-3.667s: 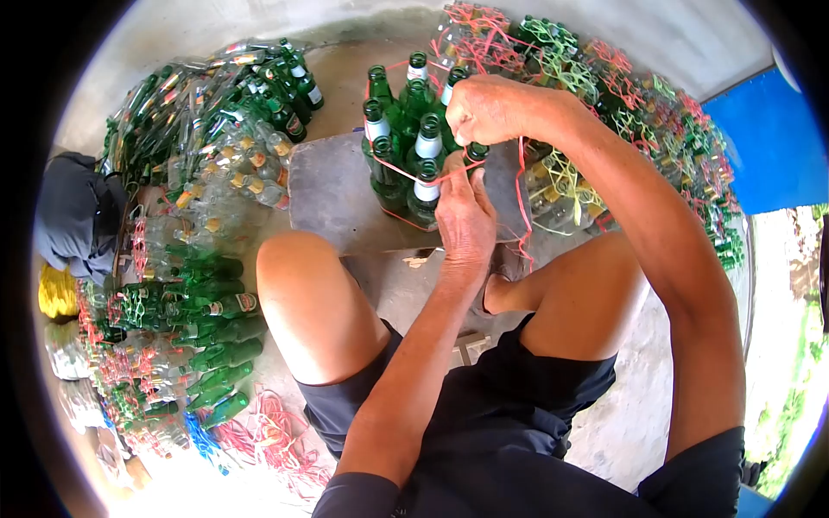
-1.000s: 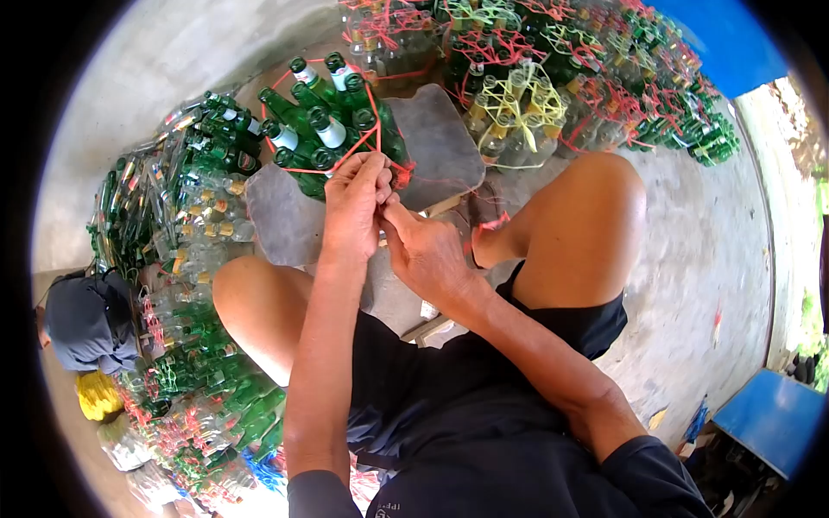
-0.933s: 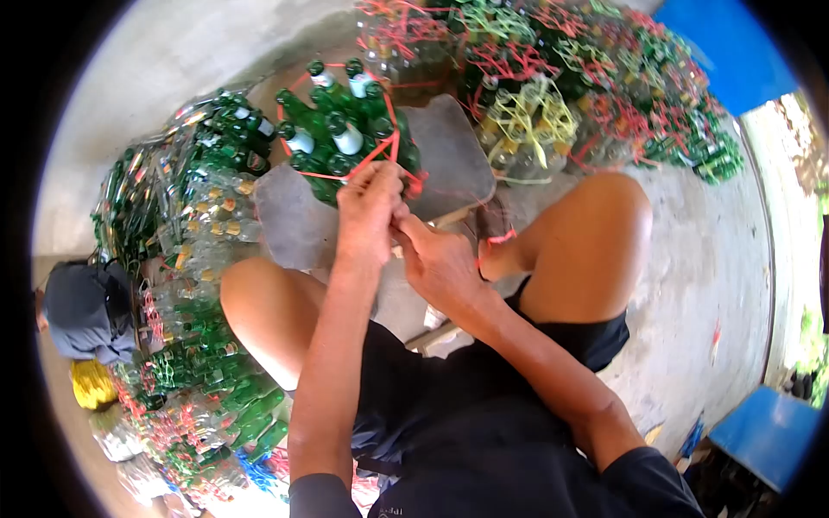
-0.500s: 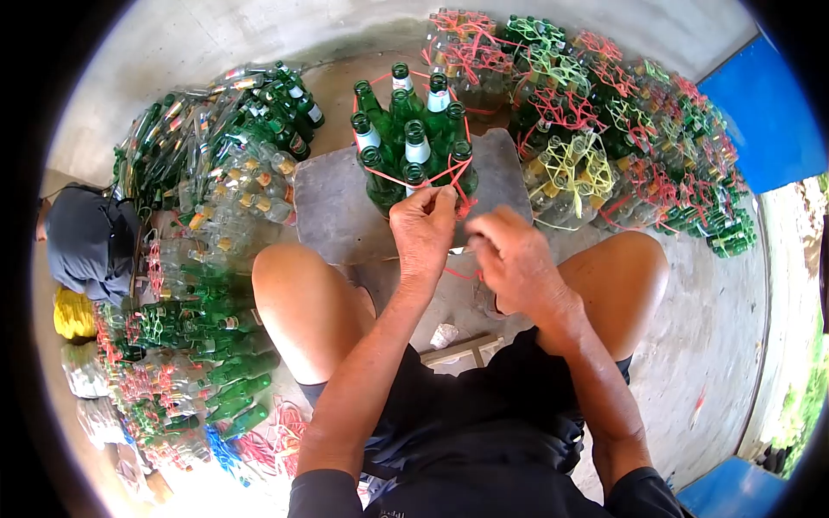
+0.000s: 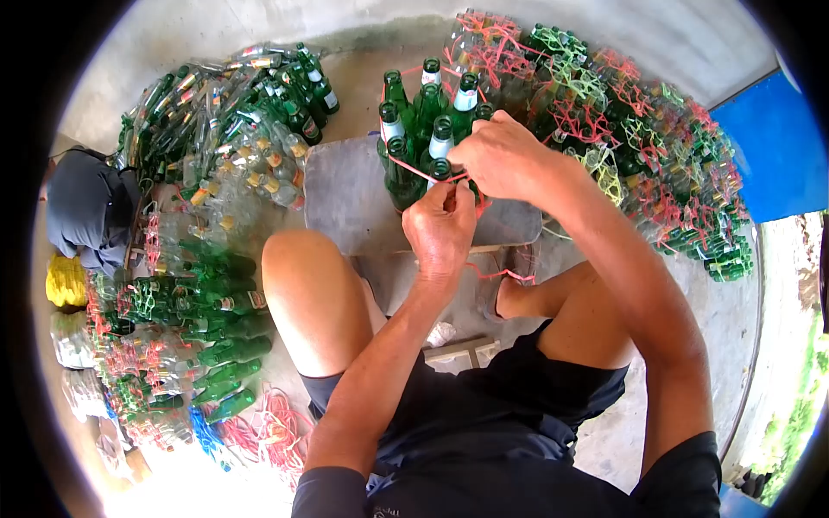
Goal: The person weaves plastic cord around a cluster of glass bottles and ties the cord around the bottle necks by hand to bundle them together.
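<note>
Several green bottles (image 5: 402,177) stand upright in a cluster on a grey board (image 5: 345,200), with a red string (image 5: 413,167) around their necks. My left hand (image 5: 439,226) is at the near side of the cluster, its thumb and fingers pinched on the red string below the front bottle's neck. My right hand (image 5: 501,160) reaches over the right side of the cluster with its fingers curled against the bottles; what its fingertips hold is hidden. A loose end of red string hangs below the board, near my foot.
Tied bundles of bottles (image 5: 639,129) line the right wall. Loose bottles (image 5: 298,104) lie piled at the left, with more bottles (image 5: 224,350) below them. Also at the left are a dark bag (image 5: 86,207), yellow string (image 5: 66,281) and a red string heap (image 5: 278,432).
My right hand has moved from the lower right of the cluster up over its right side. My left hand stays at the front with the string. The view has shifted slightly.
</note>
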The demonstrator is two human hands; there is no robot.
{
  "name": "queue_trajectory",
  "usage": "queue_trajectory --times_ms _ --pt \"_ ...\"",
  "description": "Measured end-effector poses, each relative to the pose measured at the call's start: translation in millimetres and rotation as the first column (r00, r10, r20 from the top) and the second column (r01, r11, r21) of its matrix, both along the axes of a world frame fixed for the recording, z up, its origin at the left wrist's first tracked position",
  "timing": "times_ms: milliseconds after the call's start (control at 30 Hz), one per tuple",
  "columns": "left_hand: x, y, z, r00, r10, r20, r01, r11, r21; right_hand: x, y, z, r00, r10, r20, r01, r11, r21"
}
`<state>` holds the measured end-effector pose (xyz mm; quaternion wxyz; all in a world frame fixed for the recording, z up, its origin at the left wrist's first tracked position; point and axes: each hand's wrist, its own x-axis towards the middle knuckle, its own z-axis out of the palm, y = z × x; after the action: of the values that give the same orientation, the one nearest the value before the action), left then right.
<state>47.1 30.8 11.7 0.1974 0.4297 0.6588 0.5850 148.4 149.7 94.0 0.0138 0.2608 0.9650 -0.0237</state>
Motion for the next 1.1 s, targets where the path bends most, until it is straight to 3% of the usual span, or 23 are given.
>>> queue_trajectory --times_ms 100,233,367,567,600,700,867,1000,1100 --pt "0.5 3.1 -6.3 1.000 0.031 0.000 -0.031 0.999 0.012 -10.0 16.5 2.8 0.992 -0.041 0.120 0.065 0.976 -0.206" --pt "0.4 4.2 -10.0 0.999 0.036 -0.006 -0.036 0.999 0.028 -25.3 24.9 10.3 0.948 -0.034 0.318 0.138 0.941 -0.310" --pt "1.2 3.9 -12.0 0.999 0.043 0.018 -0.043 0.998 0.041 -28.4 24.4 21.5 0.939 -0.108 0.328 0.242 0.883 -0.403" --pt "0.8 0.4 -14.7 0.996 0.020 0.092 -0.023 0.999 0.025 -20.9 33.5 13.3 0.987 -0.049 0.153 0.123 0.845 -0.520" --pt "0.7 -0.3 -15.3 0.993 0.012 0.117 -0.015 0.999 0.029 -16.8 32.3 8.7 0.995 -0.096 0.024 0.091 0.799 -0.594" --pt "0.6 -2.6 -17.5 0.986 -0.024 0.167 0.019 0.999 0.032 -12.1 29.4 2.3 0.979 -0.161 -0.121 0.060 0.807 -0.588" --pt "2.8 -3.2 -16.7 0.938 -0.063 0.342 0.068 0.998 -0.002 -9.8 20.9 11.4 0.912 -0.382 -0.148 0.189 0.713 -0.675" --pt "6.4 -2.3 -14.7 0.870 -0.096 0.484 0.099 0.995 0.021 -5.7 25.5 13.8 0.872 -0.469 -0.144 0.195 0.601 -0.775" --pt "5.8 -2.3 -15.9 0.863 -0.099 0.495 0.140 0.989 -0.047 -4.7 24.1 16.8 0.784 -0.594 -0.177 0.190 0.502 -0.844"
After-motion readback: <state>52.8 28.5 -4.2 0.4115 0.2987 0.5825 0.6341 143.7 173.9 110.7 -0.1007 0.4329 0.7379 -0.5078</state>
